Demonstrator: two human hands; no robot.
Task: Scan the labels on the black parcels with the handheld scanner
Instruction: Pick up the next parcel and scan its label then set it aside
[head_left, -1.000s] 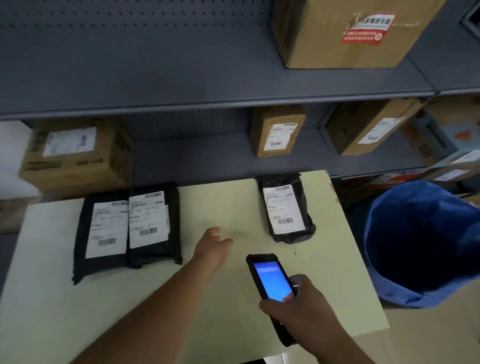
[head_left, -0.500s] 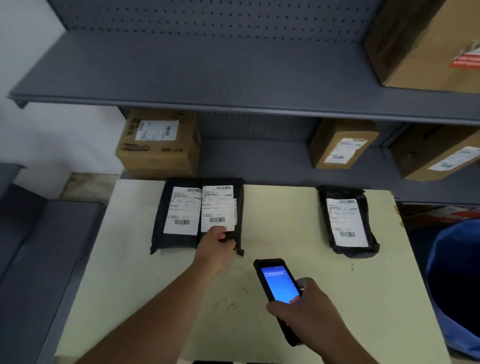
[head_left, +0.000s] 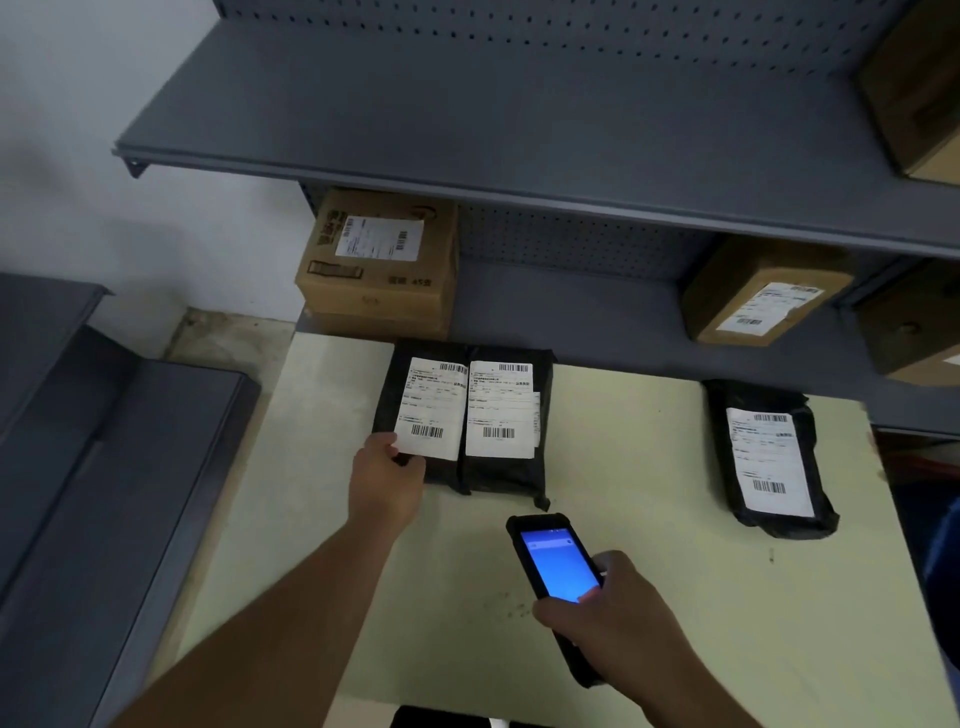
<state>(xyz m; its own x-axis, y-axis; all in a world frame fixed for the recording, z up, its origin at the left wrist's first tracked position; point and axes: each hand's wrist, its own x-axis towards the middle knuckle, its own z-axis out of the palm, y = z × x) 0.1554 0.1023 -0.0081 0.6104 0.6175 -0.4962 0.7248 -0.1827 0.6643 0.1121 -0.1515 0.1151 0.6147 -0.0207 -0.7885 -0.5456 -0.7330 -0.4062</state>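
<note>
Two bare forearms reach forward from the bottom edge of the view. The left hand (head_left: 385, 480) is stretched farther out, palm down, wrist straight, with its thumb and fingers closed in a pinch at the fingertips. The right hand (head_left: 615, 618) sits nearer the body and to the right of the left one, fingers curled in a firm wrap, thumb laid across the top, knuckles facing up and the wrist slightly bent.

My left hand (head_left: 387, 480) covers the near-left corner of the left black parcel (head_left: 415, 415), my right hand (head_left: 613, 618) hides the scanner (head_left: 558, 577)'s lower half, the label (head_left: 774, 460) print is too small to read, and the brown box (head_left: 914, 88) right of the upper shelf (head_left: 467, 130) is cut off.
</note>
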